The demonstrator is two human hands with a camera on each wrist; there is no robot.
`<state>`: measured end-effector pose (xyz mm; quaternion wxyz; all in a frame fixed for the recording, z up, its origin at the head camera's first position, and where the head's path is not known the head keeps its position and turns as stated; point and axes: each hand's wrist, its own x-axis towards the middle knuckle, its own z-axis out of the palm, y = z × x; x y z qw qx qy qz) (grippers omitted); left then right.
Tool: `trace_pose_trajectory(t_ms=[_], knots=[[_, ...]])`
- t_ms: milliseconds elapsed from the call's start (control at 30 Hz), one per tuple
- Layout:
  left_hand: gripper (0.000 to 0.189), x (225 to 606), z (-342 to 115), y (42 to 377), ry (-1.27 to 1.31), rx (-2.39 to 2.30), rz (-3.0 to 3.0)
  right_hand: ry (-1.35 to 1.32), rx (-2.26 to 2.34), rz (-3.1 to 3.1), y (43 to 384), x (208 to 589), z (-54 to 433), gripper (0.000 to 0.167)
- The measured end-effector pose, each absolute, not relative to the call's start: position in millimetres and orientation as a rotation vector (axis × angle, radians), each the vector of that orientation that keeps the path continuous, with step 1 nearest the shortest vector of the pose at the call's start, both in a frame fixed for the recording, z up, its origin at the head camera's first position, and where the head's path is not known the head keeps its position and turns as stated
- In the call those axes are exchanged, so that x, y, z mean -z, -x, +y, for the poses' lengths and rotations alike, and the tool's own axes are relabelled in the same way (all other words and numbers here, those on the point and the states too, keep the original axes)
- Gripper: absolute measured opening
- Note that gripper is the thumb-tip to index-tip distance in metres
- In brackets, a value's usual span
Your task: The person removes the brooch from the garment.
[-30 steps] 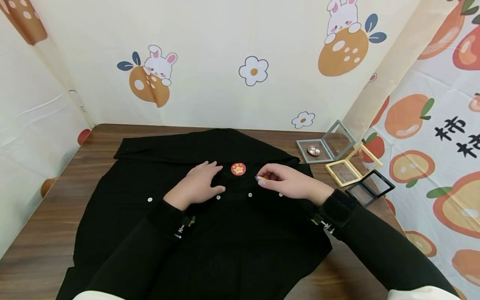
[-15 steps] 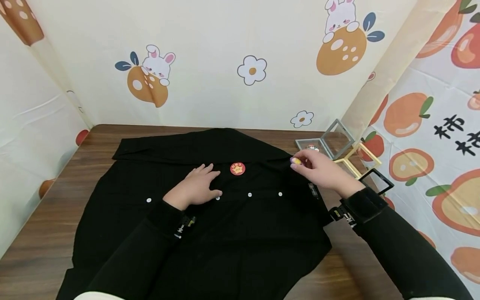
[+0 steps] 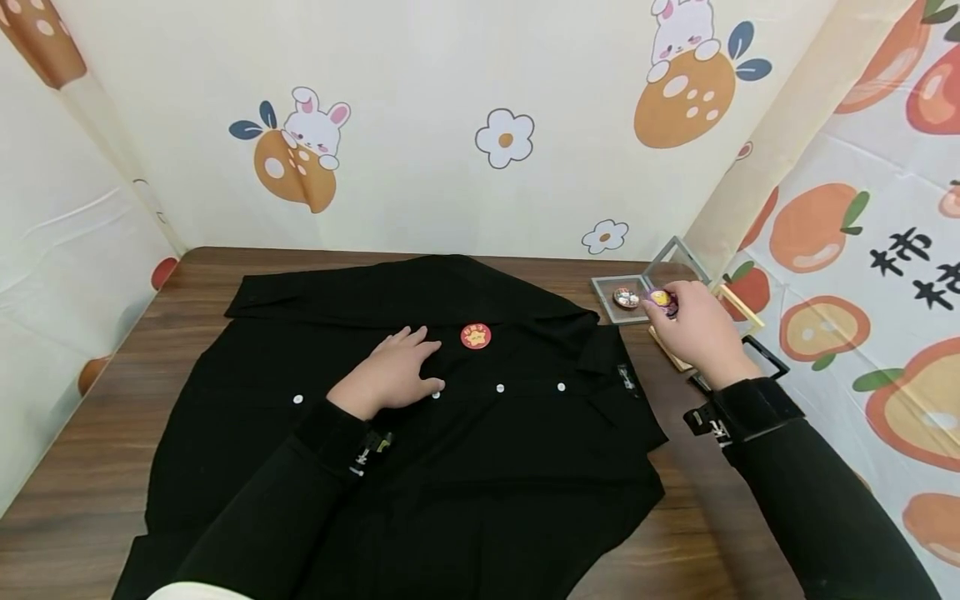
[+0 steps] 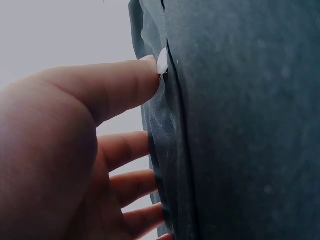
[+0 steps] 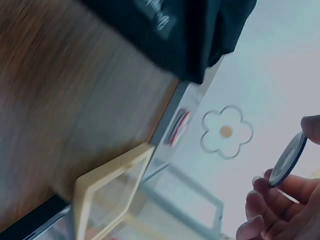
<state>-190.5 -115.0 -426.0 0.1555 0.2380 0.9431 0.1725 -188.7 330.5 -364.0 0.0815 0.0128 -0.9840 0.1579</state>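
Note:
A black button-up shirt (image 3: pixel 450 467) lies spread on the table, with several white buttons (image 3: pixel 500 388) and a red paw-print pin badge (image 3: pixel 476 336) on it. My left hand (image 3: pixel 390 375) rests on the shirt with fingers spread; in the left wrist view its thumb (image 4: pixel 125 82) touches a white button (image 4: pixel 162 61). Above the open cases at the right, my right hand (image 3: pixel 697 329) pinches a round purple-and-yellow badge (image 3: pixel 663 302) between thumb and fingers. The right wrist view shows this badge (image 5: pixel 288 159) edge-on, clear of the cases.
An open grey clear-windowed case (image 3: pixel 618 317) holds another round badge (image 3: pixel 626 298). A cream case (image 3: pixel 738 307) and a black case (image 3: pixel 765 357) stand open nearer me, partly hidden by my right hand. Patterned cloth walls (image 3: pixel 420 192) border the wooden table (image 3: pixel 712 517).
My right hand has carried the purple-and-yellow badge from over the shirt rightward to the grey case. The shirt's right part, briefly covered by that hand, shows again. My left hand stays put.

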Motion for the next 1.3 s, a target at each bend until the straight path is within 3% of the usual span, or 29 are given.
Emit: trace_pose_trajectory(t_ms=[667, 1300], knots=[[0.069, 424.0, -115.8, 192.0, -0.663, -0.474, 2.704, 0.156, -0.266, -3.092, 202.7, 399.0, 362.8, 0.053], [0.068, 422.8, -112.3, 188.4, -0.673, -0.413, 2.728, 0.380, -0.167, -3.358, 209.8, 399.0, 369.2, 0.044]])
